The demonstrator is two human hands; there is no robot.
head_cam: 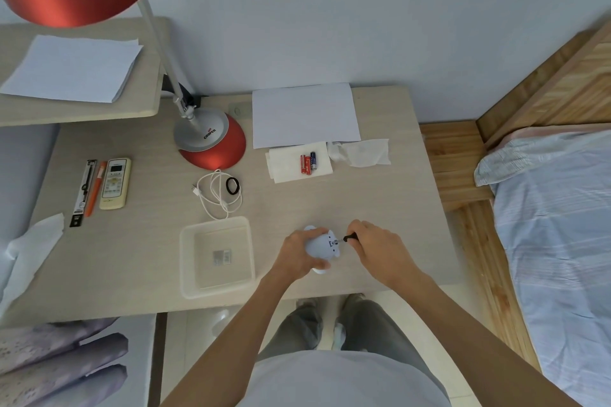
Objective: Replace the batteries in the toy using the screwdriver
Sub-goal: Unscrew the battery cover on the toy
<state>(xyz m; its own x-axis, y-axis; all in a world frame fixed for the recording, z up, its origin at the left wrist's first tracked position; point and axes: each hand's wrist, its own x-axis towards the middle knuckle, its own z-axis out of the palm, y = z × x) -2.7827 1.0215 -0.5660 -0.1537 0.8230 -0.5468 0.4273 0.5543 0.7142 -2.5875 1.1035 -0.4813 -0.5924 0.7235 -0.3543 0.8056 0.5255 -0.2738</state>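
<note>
A small white toy (pixel 322 246) rests near the table's front edge, and my left hand (pixel 299 254) grips it from the left. My right hand (pixel 377 246) holds a black-handled screwdriver (pixel 348 237) whose tip touches the toy's underside. Three batteries (pixel 308 162), two red and one dark blue, lie on a white tissue (pixel 284 163) farther back on the table.
A clear plastic tray (pixel 216 256) sits just left of my hands. A white cable (pixel 218 193) and black hair tie (pixel 232 186) lie behind it. A red lamp (pixel 211 139), paper sheet (pixel 304 114), crumpled tissue (pixel 362 152), remote (pixel 115 182) and pens (pixel 89 190) stand farther back. A bed (pixel 555 225) is at the right.
</note>
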